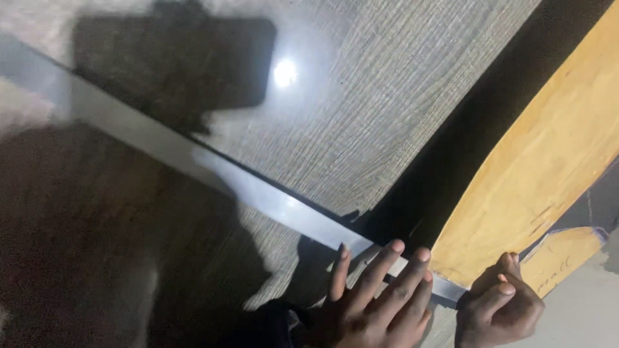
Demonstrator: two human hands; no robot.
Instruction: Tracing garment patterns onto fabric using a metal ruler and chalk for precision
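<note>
A long flat metal straightedge (pixel 193 158) lies diagonally across a grey wood-grain board (pixel 361 103), from the upper left down to the lower right. My left hand (pixel 377 296) presses flat on the straightedge's near end with fingers spread. My right hand (pixel 500 306) is curled at the straightedge's tip, against the edge of a yellow-brown board (pixel 541 167). Whether the right hand holds a small tool is hidden by its own fingers.
A dark gap (pixel 451 142) runs between the grey board and the yellow-brown board. Shadows cover the lower left of the grey board, and a bright light reflection (pixel 285 72) shows near the top. A grey surface (pixel 580 309) lies at the lower right.
</note>
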